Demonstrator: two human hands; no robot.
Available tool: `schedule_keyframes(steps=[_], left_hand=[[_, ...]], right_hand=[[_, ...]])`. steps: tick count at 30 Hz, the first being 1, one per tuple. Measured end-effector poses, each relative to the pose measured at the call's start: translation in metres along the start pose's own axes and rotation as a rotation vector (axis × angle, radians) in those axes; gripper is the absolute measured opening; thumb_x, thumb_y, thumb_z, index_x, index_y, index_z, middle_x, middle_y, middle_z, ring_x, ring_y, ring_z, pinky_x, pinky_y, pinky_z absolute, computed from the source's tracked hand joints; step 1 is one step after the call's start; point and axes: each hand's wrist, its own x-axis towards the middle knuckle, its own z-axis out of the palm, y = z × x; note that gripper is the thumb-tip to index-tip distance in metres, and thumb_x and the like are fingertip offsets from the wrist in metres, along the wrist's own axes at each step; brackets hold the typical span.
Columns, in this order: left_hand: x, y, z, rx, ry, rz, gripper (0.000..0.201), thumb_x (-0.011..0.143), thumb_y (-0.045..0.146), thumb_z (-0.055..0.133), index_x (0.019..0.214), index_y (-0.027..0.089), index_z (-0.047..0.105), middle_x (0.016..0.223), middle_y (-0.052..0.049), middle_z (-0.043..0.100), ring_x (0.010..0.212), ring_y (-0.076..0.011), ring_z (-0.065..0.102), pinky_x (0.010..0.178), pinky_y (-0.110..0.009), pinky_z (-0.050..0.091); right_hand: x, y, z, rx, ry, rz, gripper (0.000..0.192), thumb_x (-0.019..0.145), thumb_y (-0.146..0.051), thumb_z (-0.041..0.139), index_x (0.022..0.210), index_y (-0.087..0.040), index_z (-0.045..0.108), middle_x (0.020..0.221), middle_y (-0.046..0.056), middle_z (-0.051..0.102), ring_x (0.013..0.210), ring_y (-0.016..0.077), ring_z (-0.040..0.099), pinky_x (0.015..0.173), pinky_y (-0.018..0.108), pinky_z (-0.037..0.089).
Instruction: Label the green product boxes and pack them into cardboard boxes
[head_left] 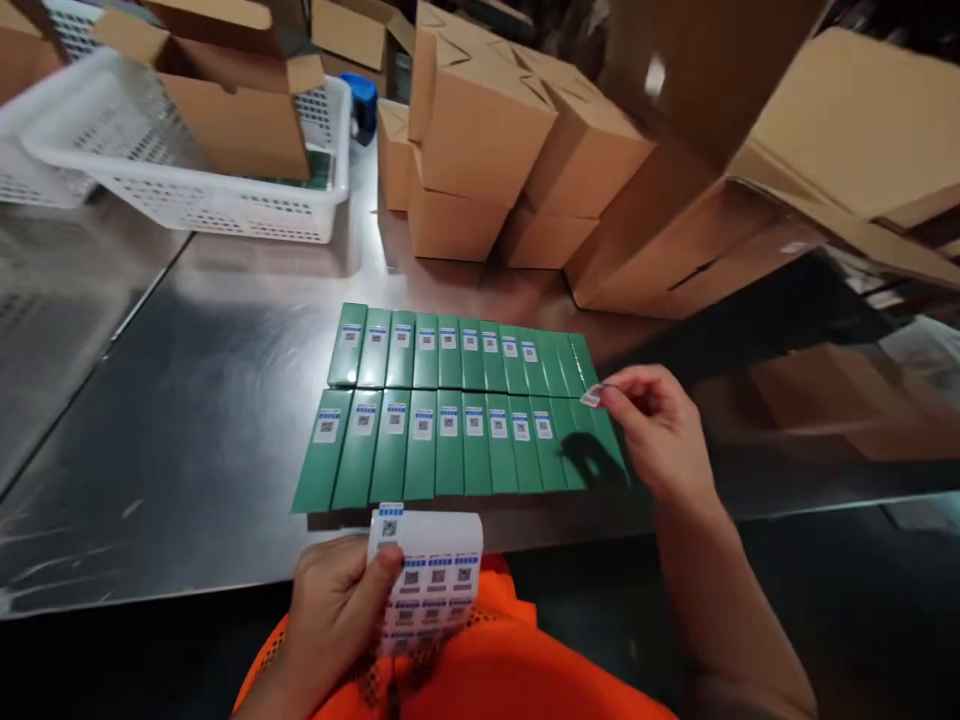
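Observation:
My left hand [341, 595] grips a sheet of QR-code stickers [442, 540] at the front edge of the table, thumb on top. Between thumb and finger, my right hand [664, 425] pinches a single white sticker [592, 397] over the right end of two rows of slim green boxes [450, 455]. The boxes lie side by side, the far row [439, 365] touching the near one. Most carry a sticker with a blue band and a QR code; several at the right end are bare. A shadow of my right hand falls on the near row.
Stacked brown cartons [480, 140] stand behind the boxes, with a large open carton [675, 240] at the right. At the back left, a white plastic basket [247, 210] holds an open carton [232, 120]. A blue tape dispenser [361, 100] sits beside it. The metal table [187, 420] lies underneath.

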Motion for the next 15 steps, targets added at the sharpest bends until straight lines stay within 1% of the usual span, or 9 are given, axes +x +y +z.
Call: schedule_keyframes(steps=[1,3,5,7,8,9,10,13,15], left_hand=[[0.0,0.0,0.001,0.003,-0.005,0.007,0.053,0.095,0.03,0.045,0.044,0.016,0.041,0.04,0.005,0.038,0.036,-0.0063,0.037,0.039,-0.018,0.026],[0.001,-0.001,0.003,0.008,-0.02,0.021,0.051,0.094,0.028,0.046,0.045,0.016,0.041,0.041,0.005,0.039,0.036,-0.0063,0.037,0.039,-0.018,0.027],[0.0,-0.002,0.005,0.018,-0.041,0.036,0.05,0.095,0.027,0.046,0.046,0.017,0.042,0.042,0.005,0.04,0.037,-0.0063,0.038,0.039,-0.018,0.027],[-0.001,-0.003,0.006,0.031,-0.056,0.036,0.05,0.095,0.027,0.046,0.046,0.017,0.042,0.043,0.005,0.041,0.037,-0.0064,0.039,0.04,-0.018,0.028],[-0.001,-0.004,0.006,0.035,-0.06,0.035,0.049,0.095,0.028,0.046,0.047,0.017,0.043,0.043,0.005,0.042,0.038,-0.0065,0.04,0.041,-0.018,0.029],[-0.002,-0.004,0.007,0.037,-0.062,0.032,0.049,0.095,0.028,0.046,0.047,0.017,0.044,0.043,0.005,0.043,0.038,-0.0065,0.041,0.041,-0.018,0.03],[-0.003,-0.005,0.006,0.039,-0.061,0.028,0.049,0.095,0.028,0.046,0.048,0.017,0.045,0.043,0.005,0.043,0.038,-0.0065,0.041,0.041,-0.018,0.03],[-0.005,-0.006,0.006,0.053,-0.06,0.01,0.049,0.095,0.028,0.047,0.047,0.016,0.047,0.042,0.005,0.043,0.036,-0.0066,0.04,0.04,-0.019,0.028],[-0.005,-0.006,0.006,0.054,-0.06,-0.004,0.05,0.095,0.029,0.047,0.047,0.017,0.047,0.042,0.005,0.044,0.036,-0.0069,0.039,0.04,-0.019,0.028]], right_hand=[[0.009,0.007,-0.014,-0.059,-0.039,0.091,0.021,0.079,-0.037,0.078,0.084,-0.024,0.063,0.074,-0.001,0.063,0.067,0.0152,0.06,0.065,0.027,0.049],[0.022,0.02,-0.034,-0.1,-0.194,0.287,0.032,0.071,-0.044,0.082,0.083,-0.022,0.062,0.066,-0.002,0.06,0.059,0.0138,0.055,0.058,0.026,0.046],[0.027,0.031,-0.041,-0.078,-0.336,0.439,0.048,0.066,-0.045,0.083,0.102,-0.022,0.06,0.061,-0.004,0.058,0.055,0.0136,0.054,0.055,0.026,0.044],[0.025,0.038,-0.041,-0.055,-0.412,0.511,0.075,0.066,-0.041,0.083,0.128,-0.024,0.045,0.06,-0.006,0.059,0.055,0.0146,0.055,0.055,0.026,0.044],[0.023,0.041,-0.04,-0.052,-0.426,0.527,0.085,0.066,-0.039,0.083,0.135,-0.024,0.036,0.061,-0.007,0.06,0.056,0.0152,0.056,0.056,0.026,0.045],[0.02,0.043,-0.039,-0.054,-0.426,0.536,0.088,0.066,-0.038,0.082,0.136,-0.024,0.03,0.061,-0.007,0.061,0.057,0.0156,0.057,0.056,0.026,0.045],[0.018,0.044,-0.037,-0.058,-0.416,0.543,0.086,0.066,-0.038,0.082,0.133,-0.024,0.03,0.062,-0.007,0.061,0.057,0.0157,0.057,0.056,0.026,0.045],[0.015,0.045,-0.035,-0.065,-0.39,0.562,0.075,0.065,-0.037,0.081,0.121,-0.024,0.032,0.062,-0.007,0.061,0.056,0.0161,0.058,0.055,0.026,0.045],[0.015,0.044,-0.033,-0.07,-0.376,0.576,0.073,0.064,-0.037,0.081,0.117,-0.025,0.033,0.062,-0.007,0.061,0.057,0.0164,0.058,0.055,0.026,0.045]])
